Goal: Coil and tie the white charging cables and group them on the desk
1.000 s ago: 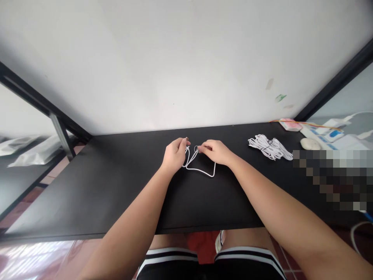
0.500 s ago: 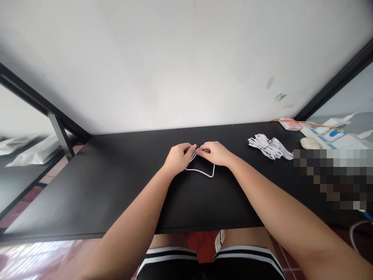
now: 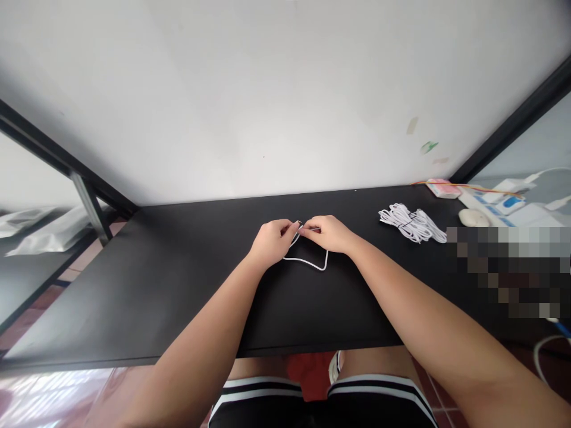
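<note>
A thin white cable (image 3: 307, 262) runs between my hands above the black tabletop (image 3: 191, 279), and its lower part hangs in an angular loop toward me. My left hand (image 3: 273, 241) pinches it between thumb and forefinger, with a small end piece showing at the fingertips. Close beside it, my right hand (image 3: 328, 233) is closed on the same cable, fingertips almost touching the left ones. The fingers hide the exact grip and the cable's ends.
Bundled white cables (image 3: 411, 223) lie to the right, tied with a dark band. Beyond them are a white mouse-like object (image 3: 474, 217), a pink-and-white box (image 3: 444, 188) and a power strip with plugs (image 3: 511, 202). A white wall (image 3: 276, 101) rises behind the table.
Both hands keep their pinch on the cable at nearly the same spot. The fingertips shift only slightly, and the view moves a little.
</note>
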A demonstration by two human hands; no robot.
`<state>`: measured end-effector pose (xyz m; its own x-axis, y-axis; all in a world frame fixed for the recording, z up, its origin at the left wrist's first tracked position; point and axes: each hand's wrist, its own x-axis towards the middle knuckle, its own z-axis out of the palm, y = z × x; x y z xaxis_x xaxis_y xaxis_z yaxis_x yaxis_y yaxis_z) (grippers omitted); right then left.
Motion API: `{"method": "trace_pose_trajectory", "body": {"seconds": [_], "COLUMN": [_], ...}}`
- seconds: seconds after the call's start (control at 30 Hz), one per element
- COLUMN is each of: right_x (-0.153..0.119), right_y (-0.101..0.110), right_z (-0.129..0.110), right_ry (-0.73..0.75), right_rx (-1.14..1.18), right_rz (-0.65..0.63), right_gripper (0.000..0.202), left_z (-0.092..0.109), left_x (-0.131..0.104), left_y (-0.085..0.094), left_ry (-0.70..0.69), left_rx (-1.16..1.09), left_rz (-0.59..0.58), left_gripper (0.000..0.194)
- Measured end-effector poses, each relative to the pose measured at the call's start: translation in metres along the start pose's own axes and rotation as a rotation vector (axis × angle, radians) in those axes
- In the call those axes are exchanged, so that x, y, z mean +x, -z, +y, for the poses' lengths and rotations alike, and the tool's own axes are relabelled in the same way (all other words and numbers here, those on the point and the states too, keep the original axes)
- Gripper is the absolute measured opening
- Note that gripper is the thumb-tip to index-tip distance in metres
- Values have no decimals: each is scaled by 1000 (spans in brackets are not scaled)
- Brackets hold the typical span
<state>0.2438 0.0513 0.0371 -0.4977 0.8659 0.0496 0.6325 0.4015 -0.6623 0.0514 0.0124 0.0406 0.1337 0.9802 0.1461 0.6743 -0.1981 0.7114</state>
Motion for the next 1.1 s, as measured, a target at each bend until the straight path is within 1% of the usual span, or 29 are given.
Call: {"method": "trace_pose_trajectory", "body": {"seconds": [0.63,0.93,1.1], "right_x": [-2,-3,-3], "right_y": [2,3,3], "right_z": [-3,-5,-5], "right_ry": [-36,-44,-46], "right_rx": [8,-11,-11], "right_rz": [-19,-21,-29], "right_gripper": [36,36,35], "left_z": [-1,2,5], "left_x": [-1,-1,-4], "left_y": [0,1,1], "left_ry": [2,-1,0], "left_rx": [26,37,38], "left_rz": [-56,-74,-78], "left_gripper": [42,43,41]}}
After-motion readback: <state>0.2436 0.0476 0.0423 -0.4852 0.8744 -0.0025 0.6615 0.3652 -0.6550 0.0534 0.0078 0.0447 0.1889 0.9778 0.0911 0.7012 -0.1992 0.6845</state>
